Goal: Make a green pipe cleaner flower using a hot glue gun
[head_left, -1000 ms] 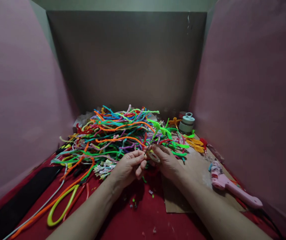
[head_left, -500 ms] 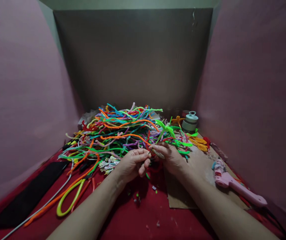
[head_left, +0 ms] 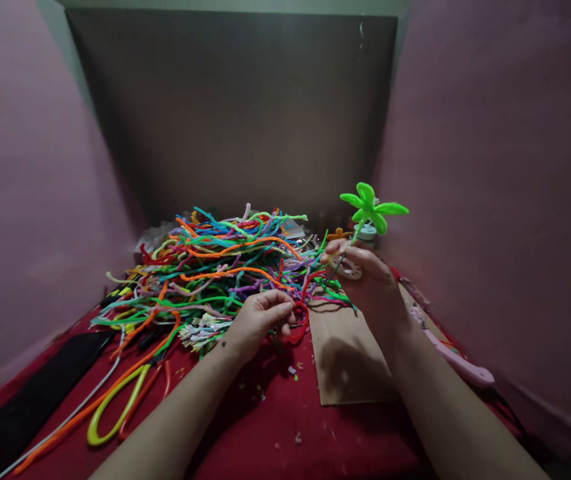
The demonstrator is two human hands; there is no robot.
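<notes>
My right hand (head_left: 365,273) is raised over the cardboard, its fingers closed on the thin stem of a bright green pipe-cleaner flower (head_left: 369,210). The flower stands upright above the fingers, its looped petals spread. A pale ring with an open centre (head_left: 349,268), which looks like a roll of tape, is also held against this hand's fingers. Lower and to the left, my left hand (head_left: 268,317) has its fingertips pinched together beside a red pipe-cleaner loop (head_left: 301,327). Whatever sits in that pinch is hidden.
A heap of coloured pipe cleaners (head_left: 235,257) lies behind my hands. White-tipped stamens (head_left: 202,332) and yellow-and-red-handled pliers (head_left: 115,407) are at left. On the right are a cardboard sheet (head_left: 335,380), a pink glue gun (head_left: 460,363) and a pale green jar (head_left: 366,231). Scraps dot the red cloth.
My right hand has lifted up and right with the green flower, away from my left hand. My left hand stays low near the heap. The view has shifted slightly rightward.
</notes>
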